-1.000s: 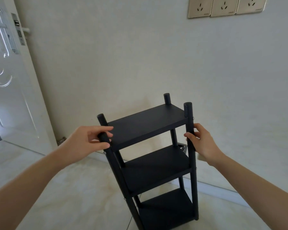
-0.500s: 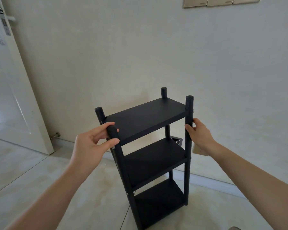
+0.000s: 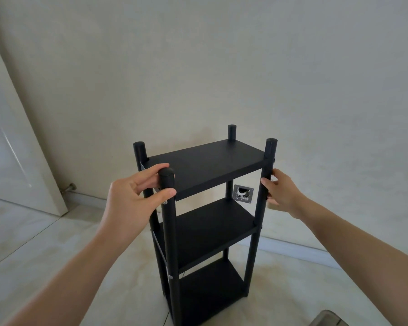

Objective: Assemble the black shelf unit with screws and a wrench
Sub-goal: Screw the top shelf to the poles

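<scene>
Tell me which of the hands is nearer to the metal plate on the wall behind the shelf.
Right. The right hand grips the post just right of the metal plate; the left hand holds the front-left post, farther away.

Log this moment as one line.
left hand: grips near post | right hand: holds right post | black three-tier shelf unit: upright on floor

Both hands (image 3: 137,196) on upright blk shelf unit (image 3: 205,208)

A: We're looking at a matt black shelf unit (image 3: 205,165), its boards smooth and its round posts just as dull.

B: And we see small shiny metal screws (image 3: 170,276) on it, above a glossy pale tiled floor (image 3: 45,243).
</scene>
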